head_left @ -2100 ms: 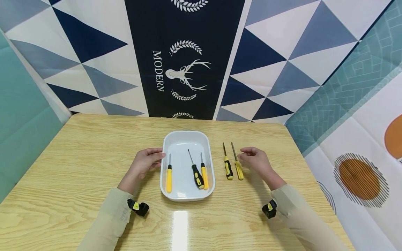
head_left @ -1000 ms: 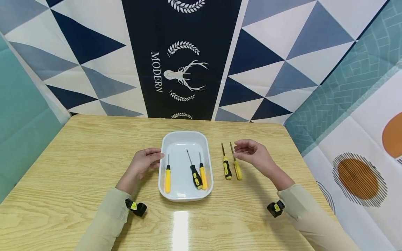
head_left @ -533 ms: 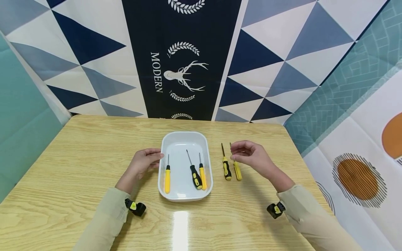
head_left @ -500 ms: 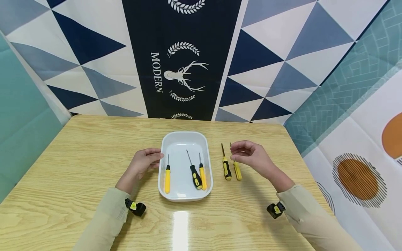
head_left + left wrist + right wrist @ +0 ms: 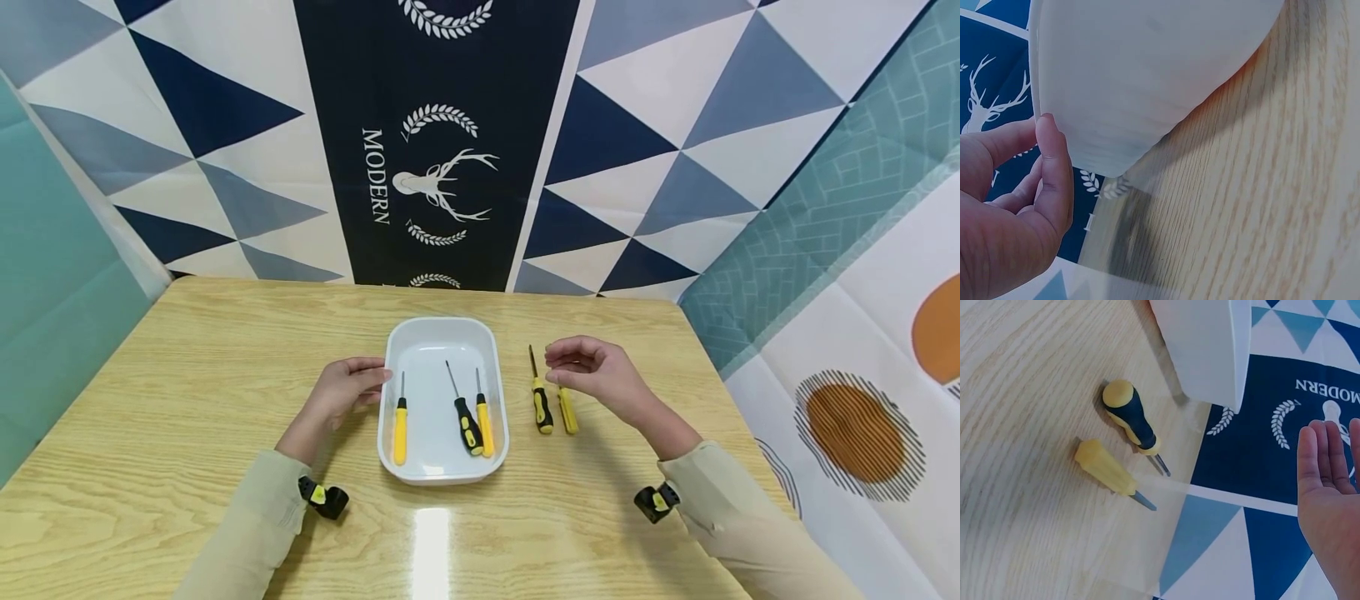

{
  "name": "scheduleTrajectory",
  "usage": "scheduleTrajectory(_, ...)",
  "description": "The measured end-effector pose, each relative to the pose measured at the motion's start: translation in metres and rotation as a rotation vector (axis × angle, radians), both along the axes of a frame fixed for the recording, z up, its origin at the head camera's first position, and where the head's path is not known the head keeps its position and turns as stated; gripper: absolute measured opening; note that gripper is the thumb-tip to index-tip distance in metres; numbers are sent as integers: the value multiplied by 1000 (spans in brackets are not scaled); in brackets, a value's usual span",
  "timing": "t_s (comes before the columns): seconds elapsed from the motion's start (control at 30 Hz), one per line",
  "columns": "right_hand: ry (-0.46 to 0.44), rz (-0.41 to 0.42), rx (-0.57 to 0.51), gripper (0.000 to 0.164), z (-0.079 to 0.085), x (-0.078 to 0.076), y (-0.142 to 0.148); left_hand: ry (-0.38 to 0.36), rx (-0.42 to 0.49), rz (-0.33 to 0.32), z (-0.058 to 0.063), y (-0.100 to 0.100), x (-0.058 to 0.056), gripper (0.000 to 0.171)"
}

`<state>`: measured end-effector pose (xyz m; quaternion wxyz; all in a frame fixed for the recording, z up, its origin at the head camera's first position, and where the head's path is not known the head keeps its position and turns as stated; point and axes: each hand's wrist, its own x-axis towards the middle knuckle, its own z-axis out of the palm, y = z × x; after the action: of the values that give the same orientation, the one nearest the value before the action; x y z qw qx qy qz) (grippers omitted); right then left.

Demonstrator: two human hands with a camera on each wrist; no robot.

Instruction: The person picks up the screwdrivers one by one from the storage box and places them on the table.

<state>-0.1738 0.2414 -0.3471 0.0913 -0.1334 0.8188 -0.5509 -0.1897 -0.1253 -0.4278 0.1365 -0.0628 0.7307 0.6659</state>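
Observation:
My left hand [image 5: 341, 392] pinches the left rim of a white plastic tray [image 5: 430, 358], thumb and fingers at its edge. The left wrist view shows the fingertips on the outer wall of the tray [image 5: 1147, 75]. Inside lie a yellow screwdriver [image 5: 401, 433], a black-and-yellow screwdriver [image 5: 468, 429] and another yellow screwdriver [image 5: 486, 429]. To the tray's right, my right hand [image 5: 607, 375] hovers with loosely bent fingers and holds nothing. It hides the shaft of an all-yellow screwdriver [image 5: 567, 414]. Beside that lies a yellow-and-black screwdriver [image 5: 542, 408], handle toward me.
The wooden table [image 5: 225, 375] ends at the back against a patterned cloth [image 5: 442, 150]. More cloth hangs at the right [image 5: 862, 417]. Both wrists wear small black cameras, such as the right wrist camera [image 5: 656, 502].
My right hand has moved left and slightly away from me, now over the all-yellow screwdriver's shaft. The left hand stays on the tray's rim, and the screwdrivers have not moved.

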Motion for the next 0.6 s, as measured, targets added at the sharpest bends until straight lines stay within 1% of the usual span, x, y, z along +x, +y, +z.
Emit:
scheduleTrajectory(0.3,-1,14,16,42,5,-2,-6,13,1,-6,0,-1,0,45)
scheduleTrajectory(0.6,-12,33,23,41,9,-2,-16,7,8,-6,0,-1,0,45)
